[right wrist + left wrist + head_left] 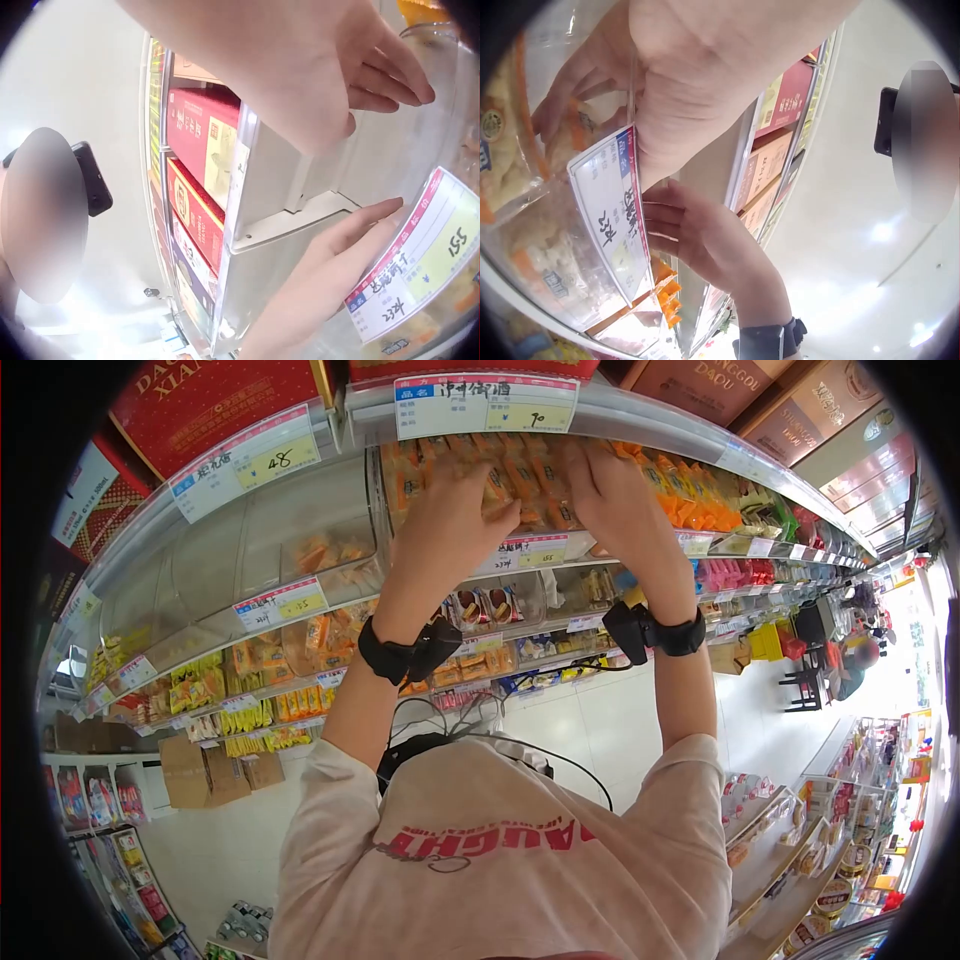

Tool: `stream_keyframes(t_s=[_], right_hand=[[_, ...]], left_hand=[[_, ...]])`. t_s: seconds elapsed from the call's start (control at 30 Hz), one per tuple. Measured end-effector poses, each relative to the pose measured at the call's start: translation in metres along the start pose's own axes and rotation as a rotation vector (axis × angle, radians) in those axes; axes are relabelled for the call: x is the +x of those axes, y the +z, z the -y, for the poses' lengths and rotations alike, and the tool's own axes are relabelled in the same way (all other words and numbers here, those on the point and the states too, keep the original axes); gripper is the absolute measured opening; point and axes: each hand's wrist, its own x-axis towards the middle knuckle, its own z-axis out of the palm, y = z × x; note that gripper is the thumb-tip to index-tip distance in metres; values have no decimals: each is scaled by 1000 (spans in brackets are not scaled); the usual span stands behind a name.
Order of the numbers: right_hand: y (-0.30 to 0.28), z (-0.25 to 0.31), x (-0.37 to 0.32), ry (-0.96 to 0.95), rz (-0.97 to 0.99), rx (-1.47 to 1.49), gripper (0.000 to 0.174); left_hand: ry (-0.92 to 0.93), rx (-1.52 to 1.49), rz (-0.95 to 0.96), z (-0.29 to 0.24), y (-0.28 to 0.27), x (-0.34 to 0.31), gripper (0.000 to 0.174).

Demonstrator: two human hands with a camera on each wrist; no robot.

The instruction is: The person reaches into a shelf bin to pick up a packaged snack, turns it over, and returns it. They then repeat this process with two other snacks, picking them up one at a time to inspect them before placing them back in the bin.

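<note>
Packets (522, 475) (glossy, oblong) between 2 hands (448, 512) (612, 492)

Lettering (556, 283) on packets (525, 475) apparently too blurred

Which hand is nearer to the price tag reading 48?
Left: the left hand is right of the price tag; the right hand is farther right, beyond the left one.

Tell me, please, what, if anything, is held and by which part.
The right hand holds nothing visible; whether the left hand grips a wrapped snack cannot be told.
</note>
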Motion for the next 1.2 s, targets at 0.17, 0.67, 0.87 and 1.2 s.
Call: stream_keyframes(t_s=[0.17,0.67,0.87,1.2], right_hand=[[24,-19,-7,-201,382,-346,28],[57,-37,7,-319,285,-353,38],[66,-35,9,-268,-114,3,39],[35,-6,6,17,96,353,49]], left_hand=[[-17,-39,-23,-3,0,-1,57],[10,-53,-48,0,3,-1,59],[-4,-48,-25,-5,-1,-2,66],[39,-199,-44,-9,-4,0,79]])
